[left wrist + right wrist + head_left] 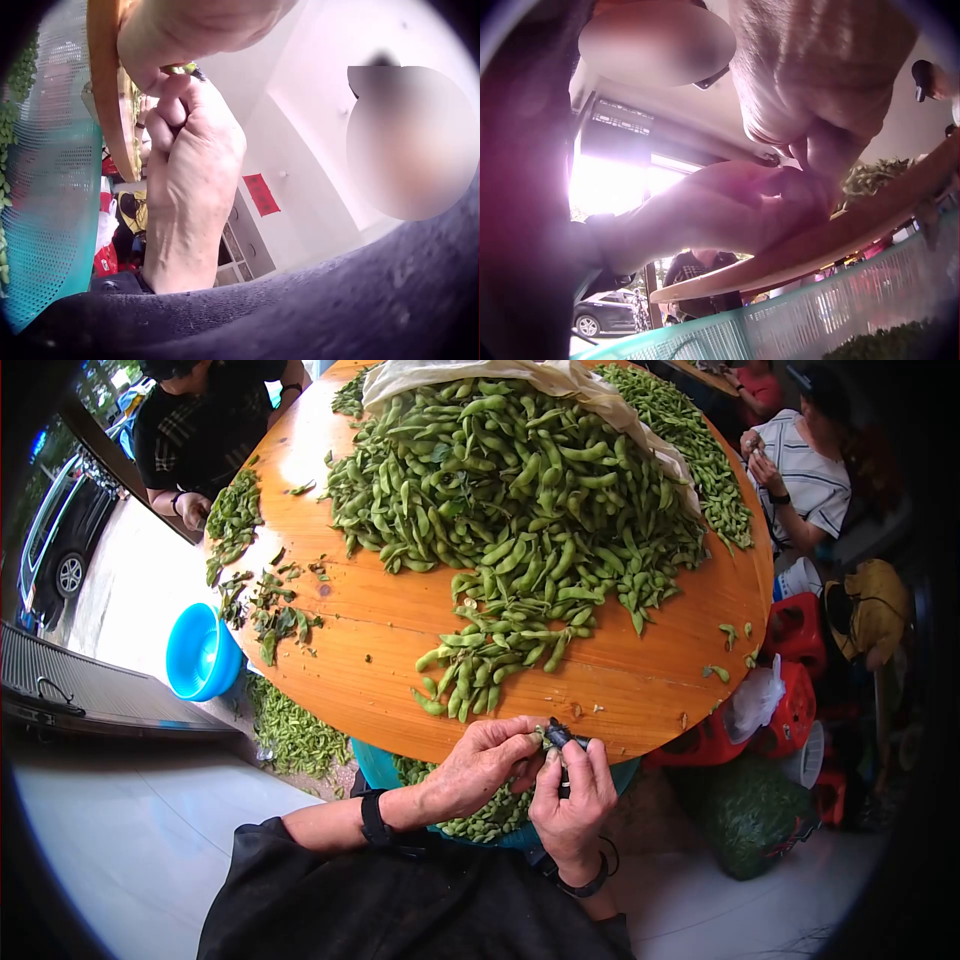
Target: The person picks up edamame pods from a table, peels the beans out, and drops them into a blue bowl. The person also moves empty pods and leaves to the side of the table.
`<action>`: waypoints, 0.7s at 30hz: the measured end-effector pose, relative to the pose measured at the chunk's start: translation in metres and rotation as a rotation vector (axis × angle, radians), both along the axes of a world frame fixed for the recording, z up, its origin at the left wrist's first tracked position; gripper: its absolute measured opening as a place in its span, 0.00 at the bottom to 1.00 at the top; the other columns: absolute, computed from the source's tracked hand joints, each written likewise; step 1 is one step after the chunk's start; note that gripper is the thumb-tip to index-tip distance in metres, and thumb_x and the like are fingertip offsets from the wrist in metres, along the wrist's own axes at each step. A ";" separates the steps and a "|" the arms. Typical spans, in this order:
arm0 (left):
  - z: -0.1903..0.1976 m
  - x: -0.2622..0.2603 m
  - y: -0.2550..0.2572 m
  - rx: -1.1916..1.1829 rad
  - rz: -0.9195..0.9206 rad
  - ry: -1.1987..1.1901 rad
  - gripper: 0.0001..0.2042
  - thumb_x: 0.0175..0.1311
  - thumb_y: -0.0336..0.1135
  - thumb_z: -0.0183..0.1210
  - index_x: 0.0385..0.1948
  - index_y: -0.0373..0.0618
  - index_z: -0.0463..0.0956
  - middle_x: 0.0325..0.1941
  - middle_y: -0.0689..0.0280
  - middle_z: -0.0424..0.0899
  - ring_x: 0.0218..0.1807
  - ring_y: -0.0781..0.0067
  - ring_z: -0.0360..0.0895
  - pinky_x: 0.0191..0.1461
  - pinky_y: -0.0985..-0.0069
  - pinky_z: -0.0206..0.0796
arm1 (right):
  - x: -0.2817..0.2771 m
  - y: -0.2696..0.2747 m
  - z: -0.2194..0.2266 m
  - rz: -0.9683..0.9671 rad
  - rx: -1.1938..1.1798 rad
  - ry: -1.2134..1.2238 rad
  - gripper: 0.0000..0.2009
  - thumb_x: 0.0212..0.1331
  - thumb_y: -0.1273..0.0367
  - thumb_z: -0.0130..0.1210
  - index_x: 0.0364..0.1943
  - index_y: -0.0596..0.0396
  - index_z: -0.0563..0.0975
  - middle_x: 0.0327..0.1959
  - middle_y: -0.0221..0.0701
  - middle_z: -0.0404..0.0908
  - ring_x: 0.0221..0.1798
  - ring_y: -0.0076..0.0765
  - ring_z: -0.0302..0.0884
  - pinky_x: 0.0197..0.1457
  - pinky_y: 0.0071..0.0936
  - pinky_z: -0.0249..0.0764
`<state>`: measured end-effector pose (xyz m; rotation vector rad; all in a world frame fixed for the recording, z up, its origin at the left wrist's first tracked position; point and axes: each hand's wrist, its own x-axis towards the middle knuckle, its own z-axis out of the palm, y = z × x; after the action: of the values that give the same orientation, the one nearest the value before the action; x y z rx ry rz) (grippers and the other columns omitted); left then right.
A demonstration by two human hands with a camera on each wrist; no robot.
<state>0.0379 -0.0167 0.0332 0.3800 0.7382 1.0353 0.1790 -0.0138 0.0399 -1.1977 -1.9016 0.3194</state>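
At the table's near edge, my left hand [478,768] pinches a green pod [543,734] between thumb and fingers. My right hand [574,802] grips a small black tool [562,734], its dark end right at the pod; its exact kind cannot be told. In the left wrist view a bit of the pod [180,69] shows between the two hands. The right wrist view has both hands close together, hiding what they hold. Just beyond them, loose soybean pods [490,660] spread from a big heap [520,480] on the wooden table [370,700].
A teal basket [64,187] with pods sits below the table edge, under my hands. A blue basin [203,652] and more pods [290,730] are at the left. Red stools [790,705] and a green bag [745,820] stand right. Two people [205,430] sit across.
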 end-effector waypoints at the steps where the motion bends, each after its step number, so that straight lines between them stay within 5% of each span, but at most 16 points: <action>1: 0.002 -0.002 0.000 0.018 -0.025 0.063 0.13 0.72 0.29 0.47 0.52 0.37 0.76 0.26 0.71 0.74 0.26 0.82 0.67 0.32 0.82 0.65 | -0.001 -0.001 0.002 0.009 0.005 0.009 0.08 0.55 0.80 0.57 0.39 0.63 0.77 0.29 0.42 0.72 0.28 0.49 0.76 0.28 0.37 0.75; 8: 0.007 0.001 -0.002 -0.091 0.019 0.032 0.15 0.68 0.26 0.41 0.49 0.38 0.76 0.25 0.69 0.76 0.27 0.83 0.69 0.30 0.83 0.63 | 0.011 0.003 0.004 0.048 -0.142 0.125 0.07 0.54 0.79 0.58 0.38 0.64 0.77 0.29 0.42 0.72 0.29 0.48 0.77 0.28 0.33 0.73; 9: 0.007 0.000 -0.002 -0.089 0.019 0.034 0.15 0.68 0.26 0.41 0.49 0.38 0.76 0.25 0.69 0.76 0.27 0.83 0.69 0.30 0.83 0.63 | 0.020 0.003 0.003 0.043 -0.256 0.190 0.07 0.54 0.80 0.57 0.37 0.66 0.76 0.28 0.40 0.73 0.26 0.40 0.77 0.25 0.29 0.70; 11: 0.006 -0.008 -0.002 0.256 -0.326 0.251 0.14 0.67 0.25 0.41 0.47 0.37 0.76 0.27 0.69 0.77 0.28 0.83 0.72 0.33 0.81 0.66 | 0.042 0.000 0.009 -0.025 -0.405 0.426 0.07 0.54 0.80 0.56 0.37 0.67 0.76 0.29 0.37 0.74 0.22 0.31 0.76 0.24 0.27 0.68; 13: 0.013 -0.014 -0.001 0.421 -0.438 0.349 0.11 0.64 0.24 0.48 0.46 0.36 0.76 0.31 0.65 0.80 0.31 0.74 0.77 0.39 0.75 0.71 | 0.087 0.002 0.019 0.003 -0.365 0.368 0.03 0.57 0.82 0.52 0.35 0.67 0.75 0.24 0.26 0.69 0.19 0.15 0.65 0.18 0.18 0.58; 15: 0.008 -0.017 0.001 1.260 -0.602 0.750 0.11 0.65 0.27 0.56 0.48 0.37 0.75 0.37 0.57 0.81 0.43 0.61 0.79 0.44 0.70 0.72 | 0.143 0.002 0.041 0.020 -0.433 0.038 0.03 0.57 0.82 0.51 0.34 0.68 0.75 0.22 0.28 0.70 0.18 0.17 0.65 0.19 0.20 0.60; 17: 0.016 -0.015 0.014 1.237 -0.513 0.838 0.11 0.61 0.28 0.60 0.44 0.39 0.76 0.36 0.55 0.78 0.43 0.53 0.76 0.45 0.65 0.71 | 0.178 -0.005 0.056 -0.122 -0.540 -0.258 0.07 0.53 0.80 0.53 0.37 0.69 0.75 0.25 0.43 0.75 0.26 0.41 0.78 0.31 0.32 0.71; 18: 0.019 -0.014 0.024 1.225 -0.324 1.163 0.10 0.59 0.28 0.61 0.41 0.39 0.75 0.34 0.57 0.76 0.41 0.54 0.75 0.44 0.64 0.70 | 0.182 -0.006 0.061 -0.214 -0.558 -0.337 0.08 0.54 0.80 0.52 0.38 0.69 0.76 0.28 0.47 0.77 0.30 0.51 0.78 0.36 0.36 0.72; 19: 0.022 -0.011 0.033 1.187 -0.116 1.479 0.09 0.57 0.28 0.61 0.38 0.39 0.75 0.33 0.59 0.74 0.39 0.56 0.74 0.43 0.64 0.69 | 0.182 -0.006 0.060 -0.212 -0.554 -0.336 0.08 0.54 0.80 0.52 0.38 0.69 0.76 0.28 0.47 0.77 0.30 0.51 0.78 0.36 0.36 0.72; 21: 0.017 -0.006 0.055 1.142 0.096 1.732 0.08 0.55 0.29 0.61 0.34 0.40 0.73 0.32 0.60 0.71 0.37 0.58 0.71 0.42 0.64 0.68 | 0.179 -0.004 0.051 -0.301 -0.482 -0.188 0.10 0.54 0.80 0.52 0.41 0.68 0.77 0.30 0.48 0.78 0.31 0.50 0.79 0.37 0.36 0.73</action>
<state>0.0319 0.0378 0.0502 2.4175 1.5811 0.9453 0.3576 -0.0175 0.0913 -1.8675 -1.8178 0.5350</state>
